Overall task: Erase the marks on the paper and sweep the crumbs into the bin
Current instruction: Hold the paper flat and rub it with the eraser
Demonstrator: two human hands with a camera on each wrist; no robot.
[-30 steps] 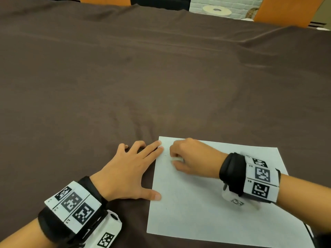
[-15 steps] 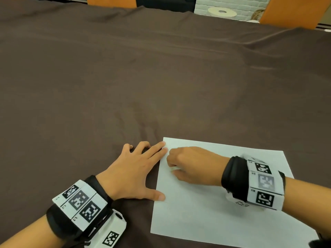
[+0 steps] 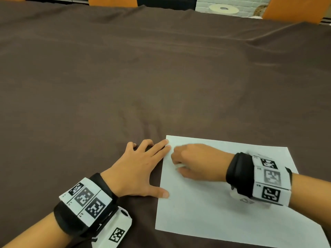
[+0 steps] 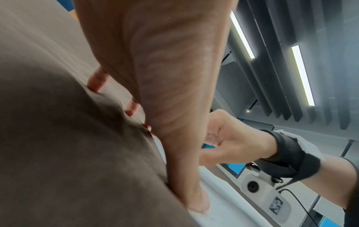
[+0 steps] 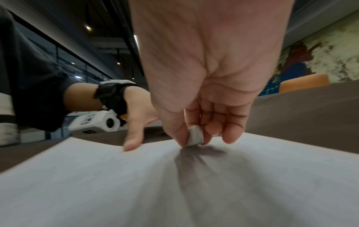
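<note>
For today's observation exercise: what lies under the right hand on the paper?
Under the right hand, its fingers pinch a small white eraser touching the paper. Any marks beneath the eraser are covered.

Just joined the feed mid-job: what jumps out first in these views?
The white paper on the brown tablecloth, near the table's near edge, stands out first. The right hand pinches a small white eraser against the sheet's far-left corner. The left hand lies spread beside it, fingers and thumb on the paper's left edge.
</note>
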